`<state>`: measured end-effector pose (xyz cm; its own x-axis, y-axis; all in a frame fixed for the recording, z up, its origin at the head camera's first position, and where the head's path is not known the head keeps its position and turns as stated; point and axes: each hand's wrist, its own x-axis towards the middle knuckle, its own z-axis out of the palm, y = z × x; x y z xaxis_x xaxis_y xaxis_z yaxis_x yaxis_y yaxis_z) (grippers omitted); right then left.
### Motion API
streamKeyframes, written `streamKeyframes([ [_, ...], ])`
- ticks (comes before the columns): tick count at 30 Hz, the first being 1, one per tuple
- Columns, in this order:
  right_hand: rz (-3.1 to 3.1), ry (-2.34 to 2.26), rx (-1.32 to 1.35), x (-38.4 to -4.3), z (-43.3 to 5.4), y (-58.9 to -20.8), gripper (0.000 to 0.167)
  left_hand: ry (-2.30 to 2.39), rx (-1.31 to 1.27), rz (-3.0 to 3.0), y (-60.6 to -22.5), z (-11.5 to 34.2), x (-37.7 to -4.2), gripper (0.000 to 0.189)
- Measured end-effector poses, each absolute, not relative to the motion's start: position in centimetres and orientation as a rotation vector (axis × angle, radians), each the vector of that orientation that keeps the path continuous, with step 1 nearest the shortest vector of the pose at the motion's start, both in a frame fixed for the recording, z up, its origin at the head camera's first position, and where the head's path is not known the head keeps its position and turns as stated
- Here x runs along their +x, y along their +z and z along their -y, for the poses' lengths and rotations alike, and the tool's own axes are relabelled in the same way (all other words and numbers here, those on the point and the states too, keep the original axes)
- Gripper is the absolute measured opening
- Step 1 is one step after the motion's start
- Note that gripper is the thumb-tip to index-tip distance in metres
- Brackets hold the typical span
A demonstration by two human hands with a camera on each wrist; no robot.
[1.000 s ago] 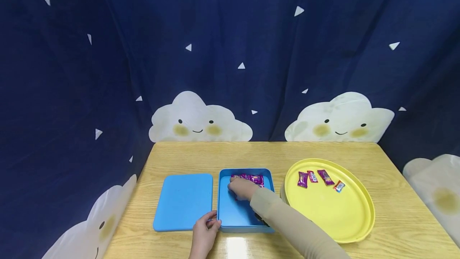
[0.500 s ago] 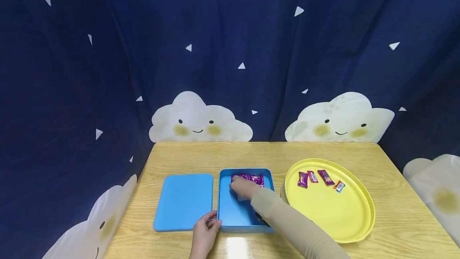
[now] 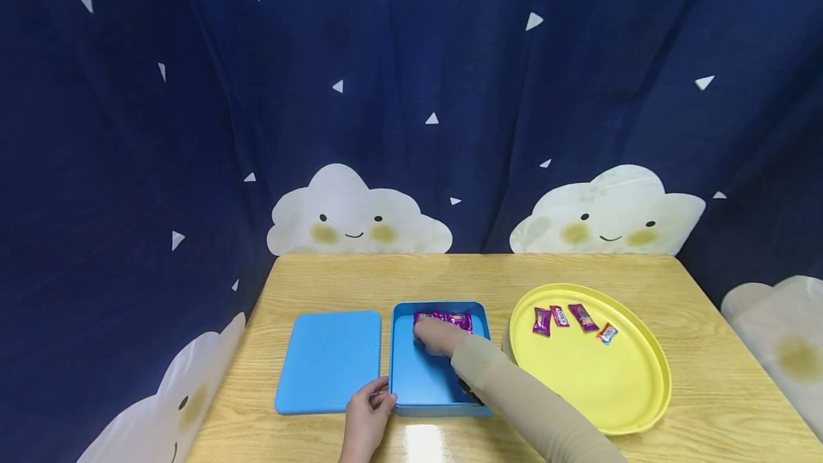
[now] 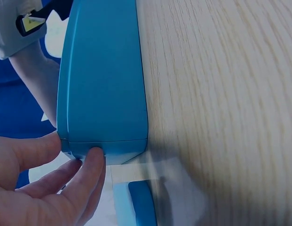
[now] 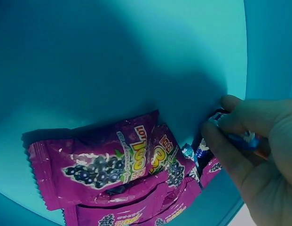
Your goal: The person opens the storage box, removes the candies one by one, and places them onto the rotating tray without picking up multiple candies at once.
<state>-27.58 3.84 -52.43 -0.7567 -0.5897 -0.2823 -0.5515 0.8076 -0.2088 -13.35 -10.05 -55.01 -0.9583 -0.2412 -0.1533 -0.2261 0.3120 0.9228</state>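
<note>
My left hand [image 3: 366,416] grips the near-left corner of an open blue box [image 3: 414,384], thumb at the rim and fingertips against the outer wall, as the left wrist view shows. Inside that box is my right hand [image 3: 437,336], palm down. In the right wrist view its thumb and forefinger pinch a small candy in a shiny blue and silver wrapper [image 5: 240,140], mostly hidden by the fingers. Beside it lie several purple grape candies [image 5: 96,167], overlapping on the box floor, and a bit of another blue wrapper [image 5: 188,151].
A flat blue lid [image 3: 329,363] lies left of the box. To the right stands a round yellow tray [image 3: 585,384] bearing several wrapped candies [image 3: 584,317], purple ones and smaller red and blue ones. All rest on a wooden table [image 3: 476,277] before a dark blue curtain [image 3: 411,56].
My right hand has shifted slightly right within the box, its fingers still low by the purple candies. My left hand, the lid and the tray have stayed put.
</note>
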Motion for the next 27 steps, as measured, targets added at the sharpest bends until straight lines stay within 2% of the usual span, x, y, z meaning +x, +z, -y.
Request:
streamKeyframes([
  [8,-2.655,-0.28,-0.861,-28.2,-4.3,-52.1,0.017,-1.773,0.438,2.534,-54.9,10.0,-13.3,0.033],
  [14,-2.696,-0.427,-0.987,-29.1,-5.6,-50.2,0.018,-1.79,0.425,2.53,-54.8,10.0,-13.3,0.033],
  [19,-2.782,-0.591,-1.039,-29.7,-8.0,-48.6,0.017,-1.779,0.43,2.533,-54.8,10.0,-13.3,0.033],
  [27,-2.921,-0.727,-0.942,-30.4,-13.7,-47.6,0.016,-1.781,0.423,2.529,-54.8,10.1,-13.2,0.033],
])
